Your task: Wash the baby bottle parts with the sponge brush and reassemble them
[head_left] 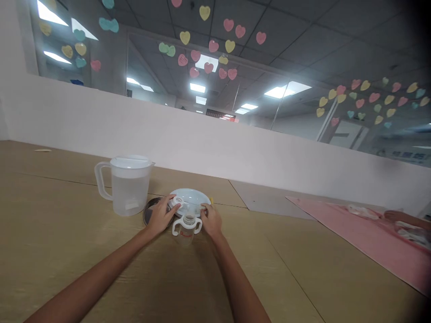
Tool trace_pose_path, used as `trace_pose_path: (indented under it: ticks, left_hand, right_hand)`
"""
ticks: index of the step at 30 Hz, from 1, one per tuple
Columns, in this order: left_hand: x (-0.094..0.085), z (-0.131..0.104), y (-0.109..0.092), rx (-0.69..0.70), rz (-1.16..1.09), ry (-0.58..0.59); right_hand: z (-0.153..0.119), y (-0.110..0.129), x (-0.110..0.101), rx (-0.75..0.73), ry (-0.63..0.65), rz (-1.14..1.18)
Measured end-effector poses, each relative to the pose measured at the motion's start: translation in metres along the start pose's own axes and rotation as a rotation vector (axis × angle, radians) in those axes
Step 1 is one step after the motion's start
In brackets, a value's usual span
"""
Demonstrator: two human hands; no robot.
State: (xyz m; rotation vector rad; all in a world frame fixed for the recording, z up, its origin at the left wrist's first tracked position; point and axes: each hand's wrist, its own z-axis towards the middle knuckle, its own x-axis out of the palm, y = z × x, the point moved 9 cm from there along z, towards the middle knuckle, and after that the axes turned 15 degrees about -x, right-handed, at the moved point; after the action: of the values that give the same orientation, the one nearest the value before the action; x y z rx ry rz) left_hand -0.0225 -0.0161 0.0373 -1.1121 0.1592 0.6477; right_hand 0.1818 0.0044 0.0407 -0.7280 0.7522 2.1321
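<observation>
A clear baby bottle point(186, 232) with two white side handles stands upright on the table, its threaded neck uncovered. Just behind it is a pale blue-white bowl point(198, 195). My left hand point(161, 215) is closed on a white bottle collar point(177, 202) at the bowl's left side. On the other side, my right hand point(212, 219) has its fingers curled in at the bowl's rim, near the bottle's right handle. Something small and translucent may be at those fingertips; I cannot make it out. A dark round dish point(147, 214) is partly hidden behind my left hand.
Left of the bowl stands a translucent lidded jug point(130, 190). A pink cloth point(350, 229) lies at the right, where another person's hand point(400, 216) touches crumpled whitish material. A low white wall point(202, 134) with glass above it borders the tabletop point(101, 260).
</observation>
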Motion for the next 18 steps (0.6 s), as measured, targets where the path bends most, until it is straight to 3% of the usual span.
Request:
trace_pose_path:
  ticks: [3,7,11,15,18]
  left_hand:
    - [0.012,0.011,0.010,-0.074,0.035,0.022]
    - [0.026,0.024,0.020,-0.058,0.170,0.049]
    - [0.029,0.030,0.030,-0.105,0.353,0.025]
    - [0.031,0.031,0.038,-0.211,0.426,0.049]
    - [0.033,0.030,0.038,-0.208,0.437,0.063]
  right_hand:
    - [-0.001,0.000,0.004,-0.035,0.021,-0.061]
    - [-0.002,-0.002,0.007,-0.093,0.010,-0.104]
    - [-0.003,-0.003,0.010,-0.112,-0.017,-0.086]
    - [-0.003,-0.002,0.008,-0.104,-0.109,0.023]
    - [-0.003,0.001,0.003,-0.125,-0.202,0.135]
